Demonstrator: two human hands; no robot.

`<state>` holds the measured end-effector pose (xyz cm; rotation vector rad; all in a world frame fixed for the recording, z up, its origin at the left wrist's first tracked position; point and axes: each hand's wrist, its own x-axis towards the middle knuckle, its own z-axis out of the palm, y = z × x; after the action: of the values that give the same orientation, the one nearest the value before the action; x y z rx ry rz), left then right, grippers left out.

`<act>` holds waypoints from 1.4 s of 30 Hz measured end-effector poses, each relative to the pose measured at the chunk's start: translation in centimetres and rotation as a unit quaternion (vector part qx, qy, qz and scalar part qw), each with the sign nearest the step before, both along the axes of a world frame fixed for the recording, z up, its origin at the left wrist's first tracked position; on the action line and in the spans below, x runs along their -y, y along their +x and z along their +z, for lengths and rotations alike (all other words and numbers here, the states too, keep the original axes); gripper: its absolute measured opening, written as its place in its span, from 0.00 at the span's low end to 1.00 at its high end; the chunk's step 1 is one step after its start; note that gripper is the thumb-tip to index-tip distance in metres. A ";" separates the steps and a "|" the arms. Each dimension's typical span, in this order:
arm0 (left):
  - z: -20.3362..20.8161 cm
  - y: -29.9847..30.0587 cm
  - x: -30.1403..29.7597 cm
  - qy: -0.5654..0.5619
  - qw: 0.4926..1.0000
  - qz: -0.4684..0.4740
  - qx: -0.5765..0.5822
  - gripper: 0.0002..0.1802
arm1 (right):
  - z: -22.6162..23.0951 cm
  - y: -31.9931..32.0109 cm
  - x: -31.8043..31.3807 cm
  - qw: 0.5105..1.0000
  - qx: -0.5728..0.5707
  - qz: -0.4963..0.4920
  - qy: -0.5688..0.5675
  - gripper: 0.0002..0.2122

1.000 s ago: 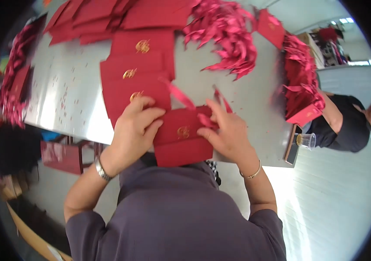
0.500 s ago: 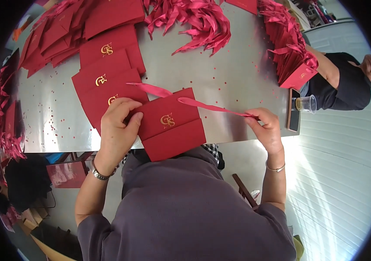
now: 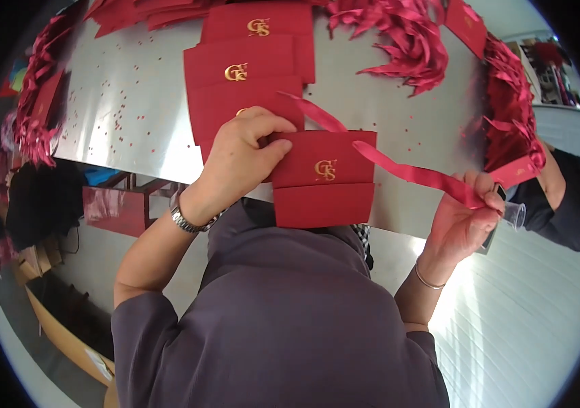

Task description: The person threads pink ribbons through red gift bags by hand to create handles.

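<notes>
A flat red paper gift bag (image 3: 324, 170) with a gold monogram and a folded lower part overhangs the table's near edge. Thumb and fingers of my left hand (image 3: 245, 153) pinch its upper left edge. A pinkish-red ribbon (image 3: 412, 175) runs through its upper part: a short tail lies beyond the top edge, and the longer end stretches rightward. That end is gripped between the thumb and fingers of my right hand (image 3: 466, 221), palm turned partly up. Beyond my left hand lie several overlapping red gift bags (image 3: 239, 58) with the same monogram, partly hidden by the hand.
A heap of loose ribbons (image 3: 412, 58) lies on the metal table (image 3: 120, 136), among scattered red paper bits. Rows of ribboned bags (image 3: 507, 129) line the right side, near a clear plastic cup (image 3: 514, 215) and another person's arm (image 3: 553, 178). More ribboned bags (image 3: 38, 102) stand at left.
My right hand has moved outward to the right, its palm turning up, with the ribbon end still held. The bag now sits more level. The whole view has shifted.
</notes>
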<state>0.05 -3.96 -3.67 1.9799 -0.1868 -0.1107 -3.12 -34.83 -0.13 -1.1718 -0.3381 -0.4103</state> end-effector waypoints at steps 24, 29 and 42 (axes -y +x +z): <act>0.8 0.5 -0.6 0.058 0.992 -0.076 -0.079 0.08 | -5.1 -0.2 -13.1 0.899 -0.161 -0.004 -0.406 0.04; 0.4 0.3 -0.6 0.031 0.995 -0.060 -0.080 0.07 | -3.8 0.1 -14.0 0.897 -0.177 -0.013 -0.406 0.02; -0.7 -0.7 -0.6 0.059 0.993 -0.057 0.083 0.08 | -4.2 0.9 -15.4 0.858 -0.171 -0.063 -0.479 0.03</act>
<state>-0.65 -3.32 -4.37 2.0966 -0.4107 -0.0312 -2.24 -19.44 -4.38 -2.2235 -0.1383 -0.1120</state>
